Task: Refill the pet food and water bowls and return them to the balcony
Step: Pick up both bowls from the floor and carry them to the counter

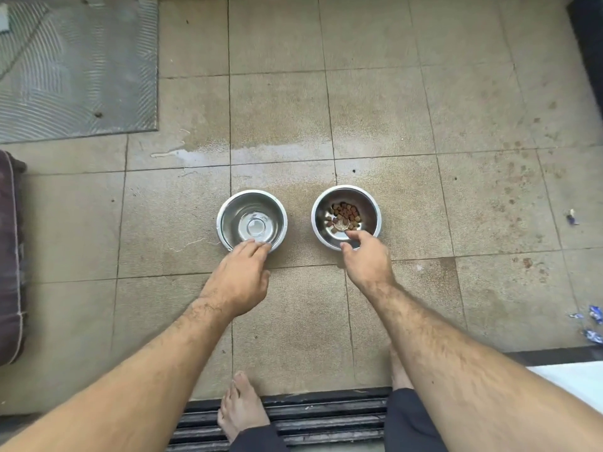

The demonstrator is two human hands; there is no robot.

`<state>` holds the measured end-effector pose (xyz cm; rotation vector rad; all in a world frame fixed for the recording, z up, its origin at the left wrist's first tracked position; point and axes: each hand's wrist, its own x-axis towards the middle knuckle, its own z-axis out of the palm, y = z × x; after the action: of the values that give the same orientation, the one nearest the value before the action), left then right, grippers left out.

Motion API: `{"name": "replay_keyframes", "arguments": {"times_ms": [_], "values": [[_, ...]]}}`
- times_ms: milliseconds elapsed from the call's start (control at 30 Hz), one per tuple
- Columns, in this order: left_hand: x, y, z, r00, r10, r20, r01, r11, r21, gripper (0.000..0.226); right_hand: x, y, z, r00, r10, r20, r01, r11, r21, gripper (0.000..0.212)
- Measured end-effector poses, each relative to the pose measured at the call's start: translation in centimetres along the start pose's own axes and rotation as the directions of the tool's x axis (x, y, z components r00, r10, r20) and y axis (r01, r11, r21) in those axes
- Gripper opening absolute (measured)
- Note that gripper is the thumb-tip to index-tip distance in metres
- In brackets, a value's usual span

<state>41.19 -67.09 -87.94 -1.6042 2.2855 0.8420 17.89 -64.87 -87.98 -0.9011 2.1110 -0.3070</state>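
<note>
Two steel bowls stand side by side on the tiled balcony floor. The left one, the water bowl [252,220], holds a shallow layer of clear water. The right one, the food bowl [346,216], has a small heap of brown kibble [345,214] in it. My left hand [239,278] reaches to the water bowl's near rim, its fingers lying on the rim and the thumb off to the side. My right hand [367,259] is at the food bowl's near rim and pinches it between forefinger and thumb.
A grey ribbed mat [75,66] lies at the far left. A dark cushion [9,256] lines the left edge. A wet streak [208,153] crosses the tiles beyond the bowls. Blue scraps [592,324] lie at the right. My bare foot [239,406] stands on the door track [310,415].
</note>
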Motion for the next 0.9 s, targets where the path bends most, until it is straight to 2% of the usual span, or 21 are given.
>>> {"name": "replay_keyframes", "arguments": {"times_ms": [67, 133, 200, 267, 500, 567, 667, 733, 800, 867, 900], "values": [[1.0, -0.5, 0.9, 0.999, -0.044, -0.029, 0.043, 0.998, -0.044, 0.059, 1.3, 0.8, 0.7, 1.000, 0.017, -0.027, -0.016, 1.000, 0.022, 0.037], [2.4, -1.2, 1.7, 0.994, -0.094, -0.055, 0.090, 0.993, -0.073, 0.058, 2.9, 1.6, 1.5, 0.997, 0.040, -0.060, -0.042, 0.999, -0.027, 0.039], [3.7, -2.0, 2.6, 0.996, -0.083, -0.035, 0.082, 0.996, -0.022, 0.057, 4.4, 2.3, 2.2, 0.993, 0.063, -0.103, -0.077, 0.989, -0.129, 0.043], [4.9, -2.6, 3.8, 0.998, -0.067, -0.007, 0.067, 0.998, 0.015, 0.057, 5.8, 3.0, 3.0, 0.988, 0.084, -0.129, -0.103, 0.983, -0.154, 0.049], [7.4, -4.5, 6.9, 0.990, -0.135, -0.043, 0.135, 0.991, -0.009, 0.052, 9.6, 4.4, 5.3, 0.974, 0.173, -0.147, -0.163, 0.984, 0.074, 0.065], [7.9, -4.9, 7.5, 0.985, -0.161, -0.059, 0.162, 0.987, 0.007, 0.053, 10.3, 4.7, 5.7, 0.971, 0.181, -0.159, -0.175, 0.983, 0.051, 0.064], [8.4, -5.1, 8.2, 0.975, -0.194, -0.108, 0.200, 0.978, 0.055, 0.069, 11.2, 5.2, 5.9, 0.952, 0.202, -0.230, -0.205, 0.979, 0.014, 0.065], [8.6, -5.1, 8.5, 0.949, -0.283, -0.137, 0.281, 0.959, -0.036, 0.081, 11.7, 5.5, 6.1, 0.923, 0.235, -0.304, -0.205, 0.971, 0.126, 0.074], [9.0, -5.0, 8.9, 0.890, -0.417, -0.182, 0.373, 0.898, -0.235, 0.085, 12.2, 5.7, 6.2, 0.876, 0.307, -0.372, -0.220, 0.941, 0.258, 0.078], [9.5, -4.7, 9.3, 0.781, -0.586, -0.217, 0.435, 0.759, -0.484, 0.083, 12.7, 5.9, 6.1, 0.831, 0.430, -0.352, -0.293, 0.877, 0.380, 0.067], [9.8, -4.6, 9.6, 0.705, -0.681, -0.198, 0.460, 0.651, -0.603, 0.083, 13.0, 5.9, 6.1, 0.821, 0.476, -0.317, -0.325, 0.844, 0.426, 0.054]]}}
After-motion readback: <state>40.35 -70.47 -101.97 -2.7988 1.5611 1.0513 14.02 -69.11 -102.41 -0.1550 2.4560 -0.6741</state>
